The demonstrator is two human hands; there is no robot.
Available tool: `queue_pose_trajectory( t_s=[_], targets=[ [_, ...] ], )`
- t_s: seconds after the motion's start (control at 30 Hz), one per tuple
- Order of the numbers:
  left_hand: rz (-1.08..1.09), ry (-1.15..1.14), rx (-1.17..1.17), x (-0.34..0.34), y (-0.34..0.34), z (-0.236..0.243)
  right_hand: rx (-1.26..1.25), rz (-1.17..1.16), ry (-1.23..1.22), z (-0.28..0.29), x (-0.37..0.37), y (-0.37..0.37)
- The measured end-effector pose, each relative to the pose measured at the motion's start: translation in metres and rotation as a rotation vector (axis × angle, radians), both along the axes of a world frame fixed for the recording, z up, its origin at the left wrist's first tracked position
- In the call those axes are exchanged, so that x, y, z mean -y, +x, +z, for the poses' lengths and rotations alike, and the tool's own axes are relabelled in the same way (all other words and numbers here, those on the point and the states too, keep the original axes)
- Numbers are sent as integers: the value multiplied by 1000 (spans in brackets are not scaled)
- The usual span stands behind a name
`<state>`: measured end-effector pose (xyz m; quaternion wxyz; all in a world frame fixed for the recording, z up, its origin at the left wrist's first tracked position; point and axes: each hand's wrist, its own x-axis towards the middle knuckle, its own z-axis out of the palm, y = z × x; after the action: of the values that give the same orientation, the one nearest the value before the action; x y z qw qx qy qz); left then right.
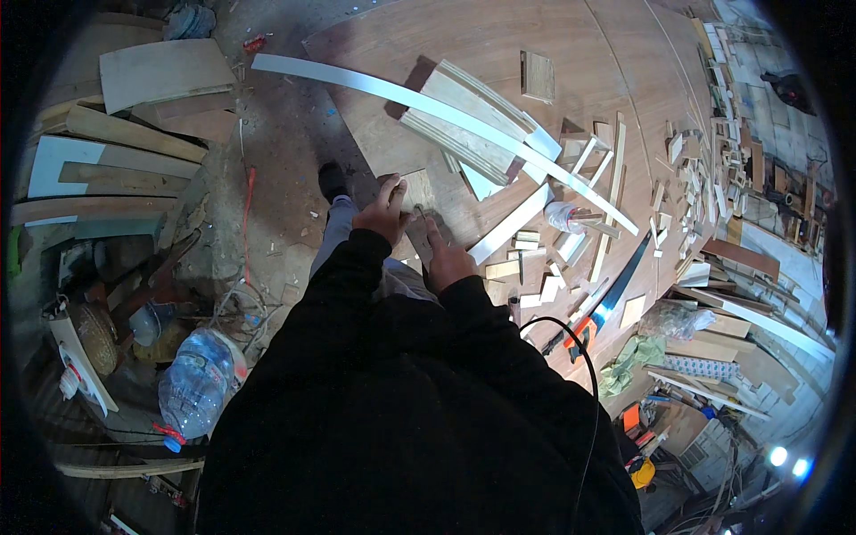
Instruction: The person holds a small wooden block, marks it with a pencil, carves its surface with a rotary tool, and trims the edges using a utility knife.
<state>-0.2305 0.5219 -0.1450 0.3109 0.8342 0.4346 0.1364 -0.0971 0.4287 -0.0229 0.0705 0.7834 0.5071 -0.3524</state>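
Near the table's left edge, my left hand (383, 212) is closed on a small pale wooden board (417, 189), its fingers curled at the board's left side. My right hand (449, 262) grips a flat grey-brown piece (418, 239) whose upper end lies close to that board. Whether the two pieces touch, and what kind the flat piece is, I cannot make out. Just beyond my hands, a grooved wooden panel (459, 120) lies on the brown table (588, 89). Across it stretches a long white strip (383, 92).
Right of my hands are wood offcuts (526, 241), a plastic bottle (563, 215) and a handsaw (621, 283) with an orange handle. A black cable (592, 374) loops beside my right arm. Boards (165, 76) and a large water bottle (198, 379) stand at the left.
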Motion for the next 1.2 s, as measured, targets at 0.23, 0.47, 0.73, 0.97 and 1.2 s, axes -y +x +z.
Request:
queue_pose_trajectory(
  t_s=[0.23, 0.47, 0.73, 0.97, 1.2],
  targets=[
    [-12, -85, 7, -4, 3, 10, 15, -3, -90, 7, -3, 0],
    [1, -108, 1, -3, 1, 15, 6, -3, -161, 21, -10, -4],
    [-15, -97, 1, -4, 1, 10, 32, 19, -54, 13, -3, 3],
    [1, -39, 29, -2, 4, 10, -109, -38, 78, 20, -2, 24],
    [15, -19, 72, 1, 0, -6, -96, 52, 88, -2, -40, 22]
  ],
)
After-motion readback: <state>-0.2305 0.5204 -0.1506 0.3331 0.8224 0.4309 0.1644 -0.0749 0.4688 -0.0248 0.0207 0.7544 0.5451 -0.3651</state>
